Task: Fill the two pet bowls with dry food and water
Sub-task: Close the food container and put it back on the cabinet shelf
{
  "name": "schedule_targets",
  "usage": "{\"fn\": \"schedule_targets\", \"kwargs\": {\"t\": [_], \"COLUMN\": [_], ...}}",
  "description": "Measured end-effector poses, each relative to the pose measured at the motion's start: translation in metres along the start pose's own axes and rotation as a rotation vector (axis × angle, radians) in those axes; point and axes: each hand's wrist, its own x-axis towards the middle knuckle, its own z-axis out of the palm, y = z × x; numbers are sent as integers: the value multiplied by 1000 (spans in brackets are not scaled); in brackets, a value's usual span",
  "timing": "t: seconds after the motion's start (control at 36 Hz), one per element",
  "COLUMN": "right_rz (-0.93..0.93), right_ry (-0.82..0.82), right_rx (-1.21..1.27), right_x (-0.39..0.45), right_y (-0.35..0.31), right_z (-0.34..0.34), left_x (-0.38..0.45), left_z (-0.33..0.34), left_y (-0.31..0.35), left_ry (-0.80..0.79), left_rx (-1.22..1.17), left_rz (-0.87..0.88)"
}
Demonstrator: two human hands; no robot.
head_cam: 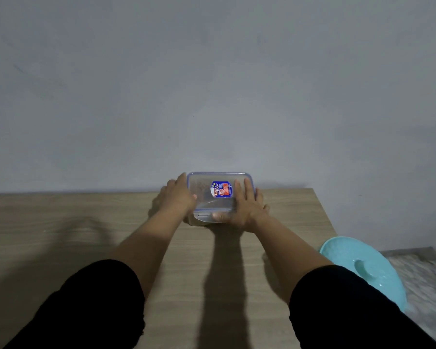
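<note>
Clear lock-lid food container (218,195), brown kibble dimly visible inside, at the far edge of the wooden counter (61,222) against the wall. Flanked on both short sides: left hand (178,197) curled round the left edge, right hand (247,202) flat on the lid, thumb hooked on the near clip. Lid on. Neither pet bowl in view.
</note>
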Motion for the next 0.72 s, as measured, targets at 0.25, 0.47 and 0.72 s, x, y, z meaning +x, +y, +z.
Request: {"fn": "schedule_targets", "kwargs": {"t": [0.25, 0.47, 0.72], "right_rz": [15, 17, 43], "right_ry": [-28, -13, 107], "right_rx": [-106, -91, -103], "right_x": [5, 7, 8], "right_y": [2, 3, 3], "right_z": [3, 6, 17], "left_x": [24, 40, 49], "left_z": [8, 17, 23], "left_y": [31, 43, 43], "left_ry": [-88, 1, 0], "left_rx": [355, 312, 273], "left_rz": [309, 308, 292]}}
